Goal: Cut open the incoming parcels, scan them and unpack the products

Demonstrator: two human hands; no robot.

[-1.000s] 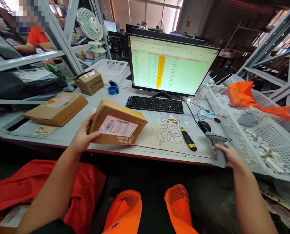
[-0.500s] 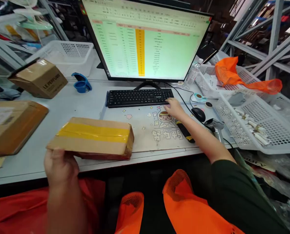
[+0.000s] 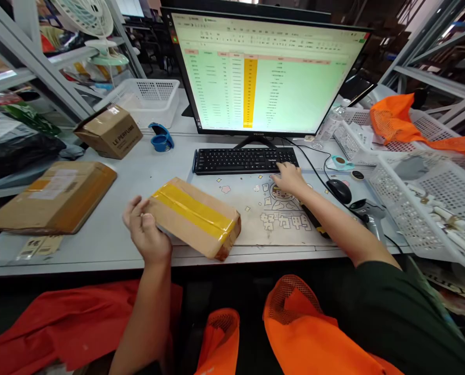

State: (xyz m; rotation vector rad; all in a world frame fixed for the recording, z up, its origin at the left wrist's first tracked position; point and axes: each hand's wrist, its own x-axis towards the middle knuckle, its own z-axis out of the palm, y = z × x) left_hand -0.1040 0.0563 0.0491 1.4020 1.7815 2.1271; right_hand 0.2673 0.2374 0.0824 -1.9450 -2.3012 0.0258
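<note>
A cardboard box (image 3: 195,216) with yellow tape along its top lies slanted at the front of the desk. My left hand (image 3: 148,229) is at its left end, fingers loosely curled around that end and thumb by the near corner. My right hand (image 3: 290,179) rests its fingertips on the right part of the black keyboard (image 3: 236,160), holding nothing, fingers stretched out. Behind the keyboard stands a monitor (image 3: 287,86) showing a spreadsheet with one orange column.
Left are a flat parcel (image 3: 56,195), a small carton (image 3: 111,136) and a blue tape holder (image 3: 162,139). Right are a mouse (image 3: 339,191), a barcode scanner (image 3: 371,211) and white baskets (image 3: 404,224). Orange mesh cloth (image 3: 294,297) hangs below the front edge.
The box has turned, its right end swinging toward me, and my left hand has shifted its hold at the left end. My right hand stays at the keyboard. The view has shifted left.
</note>
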